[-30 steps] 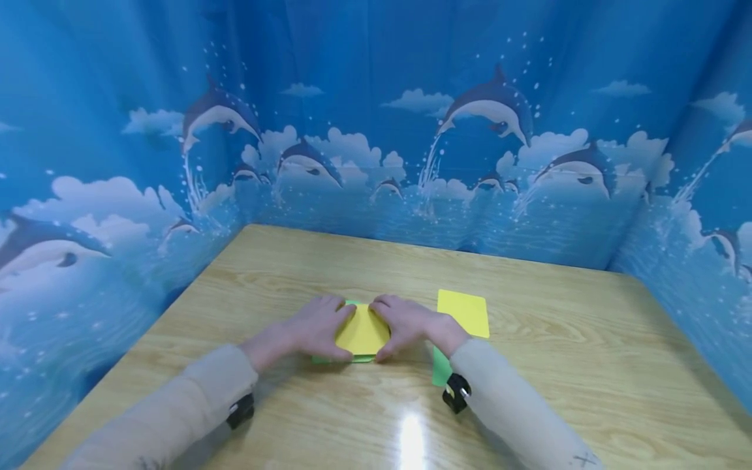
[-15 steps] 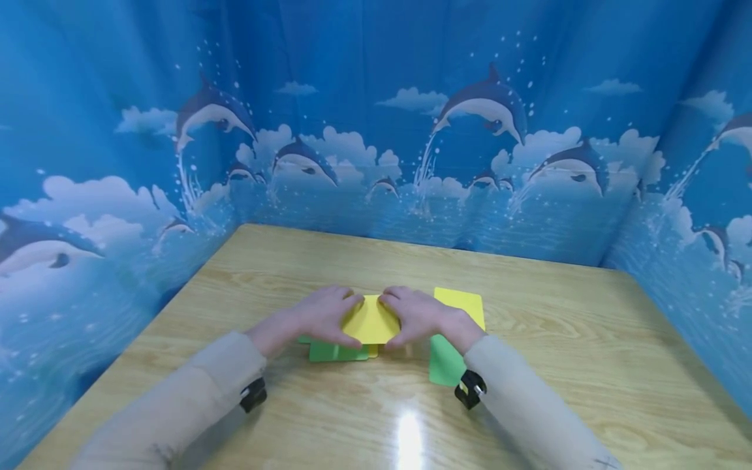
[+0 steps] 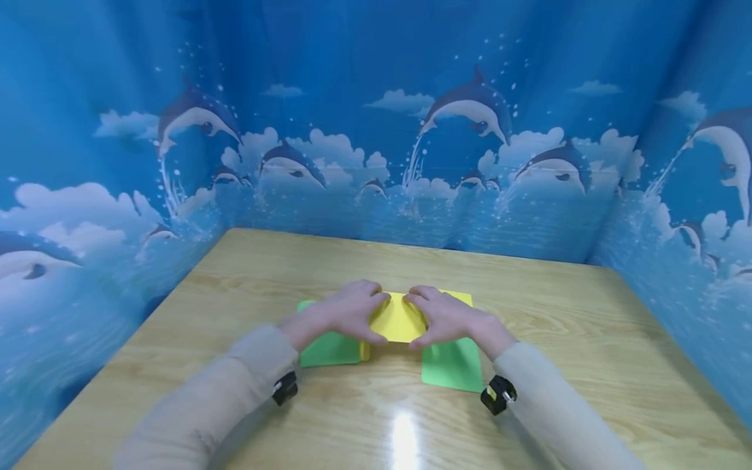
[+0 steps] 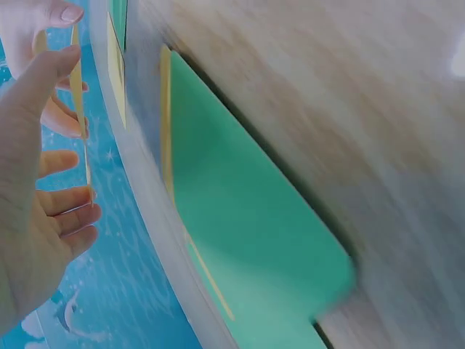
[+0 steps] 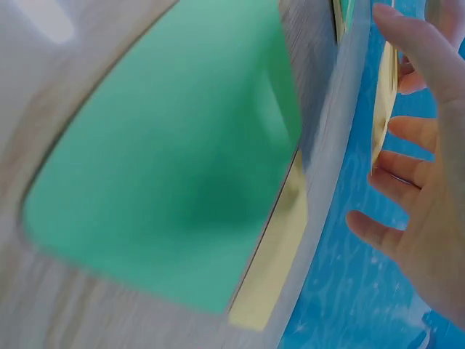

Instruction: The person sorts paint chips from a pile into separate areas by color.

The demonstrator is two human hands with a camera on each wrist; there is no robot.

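A thin yellow card (image 3: pixel 398 320) is held up over the table between both hands, bowed a little. My left hand (image 3: pixel 351 313) grips its left edge between thumb and fingers, while my right hand (image 3: pixel 448 320) grips the right edge. Edge-on, the yellow card appears as a narrow strip (image 4: pixel 76 80) in the left wrist view and as a slim curve (image 5: pixel 383 102) in the right wrist view. Below my left hand lie green cards (image 3: pixel 331 351) with a yellow card (image 3: pixel 365 351) showing at their right side. Near my right hand, a green card (image 3: pixel 452 365) adjoins a yellow card (image 3: pixel 460 297).
The wooden table (image 3: pixel 317 418) extends to a blue dolphin-print curtain (image 3: pixel 329 163) at the back and sides. A bright light reflection lies on the tabletop at the front.
Both hands have lifted the yellow card off the left pile and carried it right, towards the right-hand cards. More of the left pile's green and yellow now shows.
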